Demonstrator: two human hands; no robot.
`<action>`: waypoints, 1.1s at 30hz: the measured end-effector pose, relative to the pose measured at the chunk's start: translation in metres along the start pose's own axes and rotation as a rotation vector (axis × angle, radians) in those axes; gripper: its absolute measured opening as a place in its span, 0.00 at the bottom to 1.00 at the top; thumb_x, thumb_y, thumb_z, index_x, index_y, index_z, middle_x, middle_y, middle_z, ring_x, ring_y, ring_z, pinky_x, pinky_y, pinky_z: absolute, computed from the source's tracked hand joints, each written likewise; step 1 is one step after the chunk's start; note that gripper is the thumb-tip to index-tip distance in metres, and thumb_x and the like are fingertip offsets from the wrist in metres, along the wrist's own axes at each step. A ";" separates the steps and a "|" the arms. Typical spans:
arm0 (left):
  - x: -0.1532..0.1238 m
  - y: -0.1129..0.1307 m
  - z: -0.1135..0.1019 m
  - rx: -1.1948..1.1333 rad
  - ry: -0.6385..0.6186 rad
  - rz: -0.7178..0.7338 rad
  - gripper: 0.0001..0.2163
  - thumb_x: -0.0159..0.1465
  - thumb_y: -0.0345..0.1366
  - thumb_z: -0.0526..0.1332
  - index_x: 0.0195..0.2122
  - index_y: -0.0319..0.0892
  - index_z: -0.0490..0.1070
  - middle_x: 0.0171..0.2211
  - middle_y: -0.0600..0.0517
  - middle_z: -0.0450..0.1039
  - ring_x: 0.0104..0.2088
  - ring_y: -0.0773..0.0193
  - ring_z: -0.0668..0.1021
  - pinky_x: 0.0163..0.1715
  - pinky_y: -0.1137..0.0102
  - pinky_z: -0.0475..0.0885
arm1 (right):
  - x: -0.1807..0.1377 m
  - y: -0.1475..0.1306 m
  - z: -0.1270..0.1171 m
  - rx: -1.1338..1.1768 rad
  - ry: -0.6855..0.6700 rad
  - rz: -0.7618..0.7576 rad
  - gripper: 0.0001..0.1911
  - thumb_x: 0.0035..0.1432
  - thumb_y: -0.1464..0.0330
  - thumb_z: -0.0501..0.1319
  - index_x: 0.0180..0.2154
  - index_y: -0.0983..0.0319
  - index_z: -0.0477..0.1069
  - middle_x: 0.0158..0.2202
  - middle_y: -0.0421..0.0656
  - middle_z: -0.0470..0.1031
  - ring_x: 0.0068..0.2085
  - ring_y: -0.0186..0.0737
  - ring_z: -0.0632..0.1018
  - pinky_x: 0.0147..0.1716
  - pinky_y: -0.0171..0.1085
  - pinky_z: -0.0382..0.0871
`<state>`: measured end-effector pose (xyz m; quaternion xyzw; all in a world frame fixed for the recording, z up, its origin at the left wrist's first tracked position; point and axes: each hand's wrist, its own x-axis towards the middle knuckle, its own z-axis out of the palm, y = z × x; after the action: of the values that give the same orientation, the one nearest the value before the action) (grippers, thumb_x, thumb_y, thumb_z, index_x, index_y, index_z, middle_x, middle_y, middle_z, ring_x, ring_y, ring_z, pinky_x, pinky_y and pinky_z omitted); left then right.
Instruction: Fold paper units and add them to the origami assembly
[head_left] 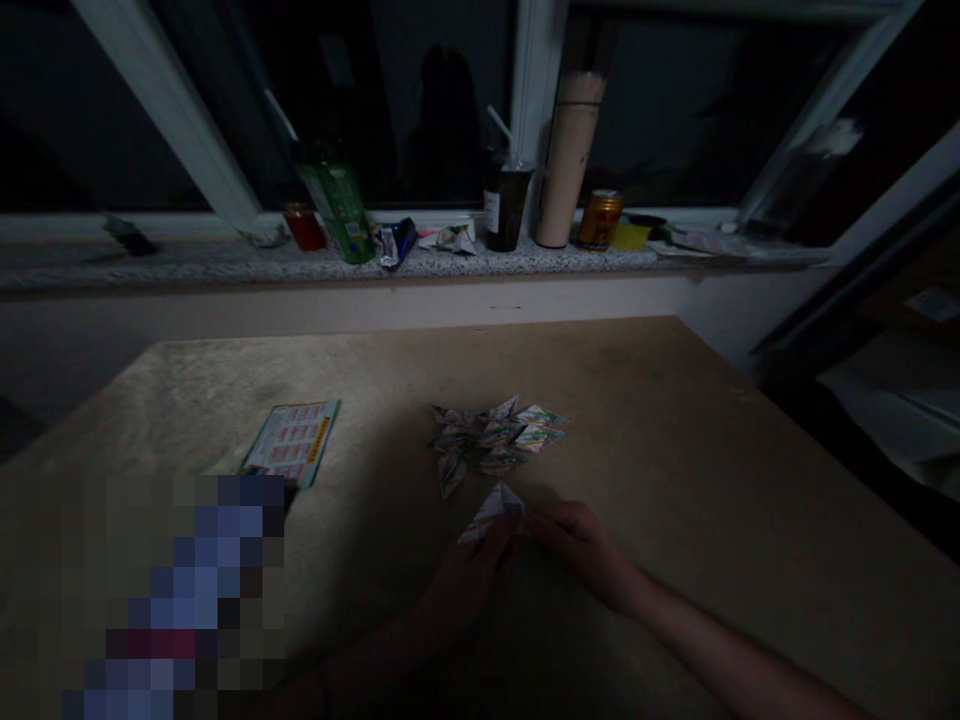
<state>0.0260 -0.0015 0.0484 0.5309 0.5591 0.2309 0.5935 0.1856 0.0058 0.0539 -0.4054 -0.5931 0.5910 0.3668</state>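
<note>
Dim room, dark window [450, 110] beyond a speckled sill [450, 265]; below it a broad tan table [637, 400], shadowed around the hands. Left hand [476, 570]: fingers pinching the near edge of a folded paper [487, 515], a pale printed triangle, point away from the person. Right hand [574, 532]: fingers curled together, tips pinching at the paper's right corner; their undersides are too dark to read. The two-sided grip probably keeps the small piece from slipping or springing open. Just beyond the fingers, a loose cluster of folded pieces [499, 434], similar print, some touching; presumably set there to stay within reach yet off the working spot. Well left of the fingers, a printed card [296, 440] lies flat. Far beyond them on the sill: green bottle [345, 215], dark cup [506, 210] with straw, tall flask [570, 160], gold can [600, 220], likely parked there to free the table.
</note>
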 end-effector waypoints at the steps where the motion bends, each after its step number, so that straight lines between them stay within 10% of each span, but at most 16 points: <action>1: 0.000 0.000 0.000 -0.002 0.001 0.003 0.20 0.60 0.52 0.46 0.23 0.43 0.63 0.21 0.57 0.63 0.27 0.65 0.66 0.30 0.72 0.60 | 0.000 -0.001 -0.001 0.008 -0.017 0.004 0.20 0.57 0.57 0.55 0.23 0.65 0.72 0.19 0.38 0.67 0.22 0.31 0.65 0.21 0.29 0.58; 9: -0.001 -0.001 0.001 -0.125 0.038 -0.065 0.22 0.55 0.56 0.51 0.18 0.41 0.63 0.20 0.55 0.65 0.25 0.64 0.68 0.28 0.71 0.62 | -0.003 -0.008 -0.004 0.094 -0.145 0.016 0.19 0.58 0.59 0.54 0.25 0.65 0.73 0.20 0.39 0.67 0.21 0.30 0.64 0.21 0.30 0.58; 20: 0.001 -0.002 0.002 -0.131 0.352 0.017 0.17 0.57 0.50 0.53 0.30 0.41 0.71 0.31 0.50 0.73 0.36 0.56 0.73 0.39 0.65 0.65 | 0.000 0.006 -0.008 0.038 0.047 0.112 0.26 0.51 0.50 0.56 0.16 0.64 0.58 0.16 0.33 0.48 0.18 0.26 0.49 0.16 0.30 0.40; 33: 0.001 0.001 0.003 -0.160 0.341 0.145 0.18 0.59 0.51 0.49 0.24 0.42 0.66 0.26 0.52 0.68 0.30 0.61 0.70 0.34 0.68 0.65 | -0.002 0.010 -0.010 0.077 0.031 0.073 0.26 0.55 0.51 0.52 0.16 0.63 0.55 0.15 0.33 0.48 0.18 0.26 0.48 0.15 0.30 0.40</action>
<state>0.0294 -0.0015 0.0487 0.4740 0.5916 0.4032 0.5126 0.1955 0.0080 0.0438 -0.4216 -0.5487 0.6201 0.3695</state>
